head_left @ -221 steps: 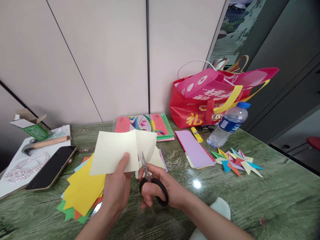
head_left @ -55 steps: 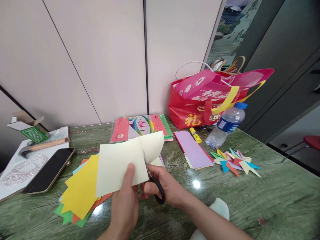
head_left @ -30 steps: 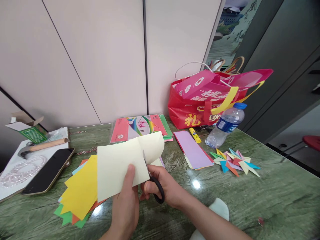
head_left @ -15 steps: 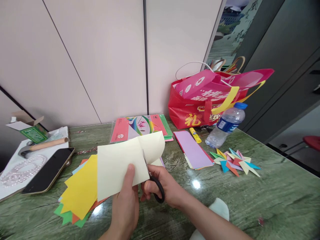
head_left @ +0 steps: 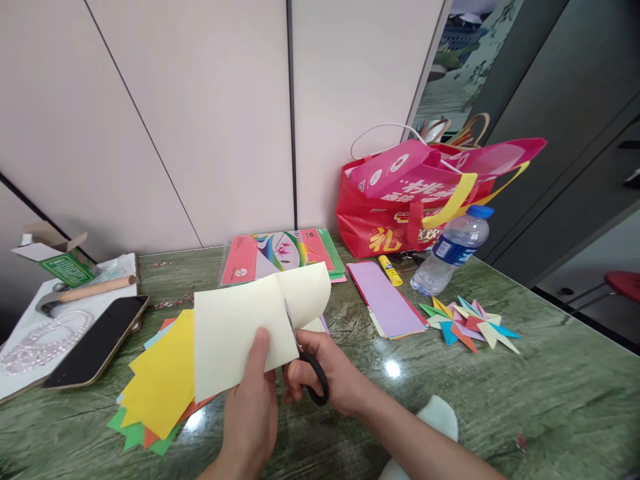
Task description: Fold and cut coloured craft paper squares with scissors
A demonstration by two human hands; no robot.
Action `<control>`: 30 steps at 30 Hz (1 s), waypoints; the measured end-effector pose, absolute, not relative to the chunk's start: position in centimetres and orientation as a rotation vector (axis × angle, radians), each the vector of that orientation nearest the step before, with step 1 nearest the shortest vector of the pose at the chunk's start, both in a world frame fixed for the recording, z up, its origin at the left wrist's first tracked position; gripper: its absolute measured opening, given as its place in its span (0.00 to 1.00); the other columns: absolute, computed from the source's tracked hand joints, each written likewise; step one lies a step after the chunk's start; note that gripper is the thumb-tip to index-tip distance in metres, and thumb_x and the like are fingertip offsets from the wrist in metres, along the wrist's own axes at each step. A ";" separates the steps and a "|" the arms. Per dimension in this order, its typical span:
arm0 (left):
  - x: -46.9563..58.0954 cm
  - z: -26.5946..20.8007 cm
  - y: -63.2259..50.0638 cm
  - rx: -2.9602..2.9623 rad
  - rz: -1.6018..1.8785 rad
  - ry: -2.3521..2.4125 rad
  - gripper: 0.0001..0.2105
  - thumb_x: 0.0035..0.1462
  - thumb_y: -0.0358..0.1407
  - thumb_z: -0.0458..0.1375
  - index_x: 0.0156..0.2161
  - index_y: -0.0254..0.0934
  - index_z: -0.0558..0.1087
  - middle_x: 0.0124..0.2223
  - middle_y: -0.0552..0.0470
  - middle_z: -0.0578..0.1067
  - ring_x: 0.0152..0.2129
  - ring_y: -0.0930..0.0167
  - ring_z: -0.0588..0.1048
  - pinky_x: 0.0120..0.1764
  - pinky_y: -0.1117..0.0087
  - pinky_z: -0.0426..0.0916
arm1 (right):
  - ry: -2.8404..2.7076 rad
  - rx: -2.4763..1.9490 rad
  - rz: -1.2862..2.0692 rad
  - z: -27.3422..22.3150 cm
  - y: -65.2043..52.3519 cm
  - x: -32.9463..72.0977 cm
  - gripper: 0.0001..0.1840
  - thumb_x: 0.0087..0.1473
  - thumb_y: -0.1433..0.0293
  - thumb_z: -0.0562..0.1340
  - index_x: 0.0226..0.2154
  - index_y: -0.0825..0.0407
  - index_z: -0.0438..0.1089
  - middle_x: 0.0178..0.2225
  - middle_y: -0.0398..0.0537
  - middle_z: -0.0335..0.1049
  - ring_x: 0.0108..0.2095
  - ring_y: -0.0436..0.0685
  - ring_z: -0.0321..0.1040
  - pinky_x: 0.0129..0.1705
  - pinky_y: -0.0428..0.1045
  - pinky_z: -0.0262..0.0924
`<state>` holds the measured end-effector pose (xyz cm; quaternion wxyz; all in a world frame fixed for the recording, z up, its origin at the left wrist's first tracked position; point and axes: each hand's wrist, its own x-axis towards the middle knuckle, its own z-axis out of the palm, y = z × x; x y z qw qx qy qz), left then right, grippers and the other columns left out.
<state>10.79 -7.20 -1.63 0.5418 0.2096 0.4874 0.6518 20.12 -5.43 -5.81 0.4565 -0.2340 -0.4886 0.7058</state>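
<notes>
A cream sheet of paper (head_left: 235,327) is pinched in my left hand (head_left: 253,400), thumb on top and fingers beneath. My right hand (head_left: 325,373) grips black-handled scissors (head_left: 320,383), whose blades lie in a cut running up through the sheet. Right of the cut, the paper curls upward. Below and to the left, fanned yellow sheets (head_left: 163,380) lie with orange, green and blue ones. A stack of lilac strips (head_left: 385,300) rests to the right, near a folded multicoloured paper star (head_left: 470,323).
Behind are a colour paper pack (head_left: 275,257), a red gift bag (head_left: 390,207), a yellow glue stick (head_left: 391,271) and a water bottle (head_left: 453,250). At left lie a phone (head_left: 97,340), a bead string (head_left: 50,340), a wooden-handled tool (head_left: 95,289) and a green box (head_left: 70,260).
Hardly anything differs. The paper, scissors and both hands keep nearly the same places, with only a slight shift in my right fingers.
</notes>
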 end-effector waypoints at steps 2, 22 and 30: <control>10.8 -1.7 -7.2 0.489 1.537 1.173 0.22 0.45 0.36 0.60 0.49 0.39 0.66 0.30 0.54 0.70 0.17 0.75 0.66 0.13 0.77 0.58 | -1.204 -0.578 1.740 -5.9 -5.4 20.1 0.21 0.41 0.55 0.64 0.27 0.56 0.63 0.16 0.37 0.59 0.17 0.44 0.56 0.25 0.47 0.64; 10.8 -1.7 -6.8 0.400 1.583 1.151 0.19 0.49 0.33 0.58 0.49 0.42 0.68 0.38 0.52 0.73 0.27 0.75 0.70 0.33 0.75 0.69 | -1.163 -0.589 1.769 -5.8 -5.5 20.2 0.19 0.42 0.57 0.64 0.26 0.55 0.62 0.14 0.35 0.58 0.14 0.43 0.54 0.22 0.45 0.64; 10.7 -1.8 -6.8 0.383 1.558 1.153 0.18 0.50 0.32 0.57 0.49 0.40 0.68 0.34 0.52 0.73 0.31 0.72 0.72 0.35 0.74 0.69 | -1.151 -0.601 1.769 -5.8 -5.5 20.1 0.17 0.43 0.59 0.64 0.26 0.55 0.61 0.13 0.34 0.58 0.14 0.43 0.54 0.21 0.44 0.63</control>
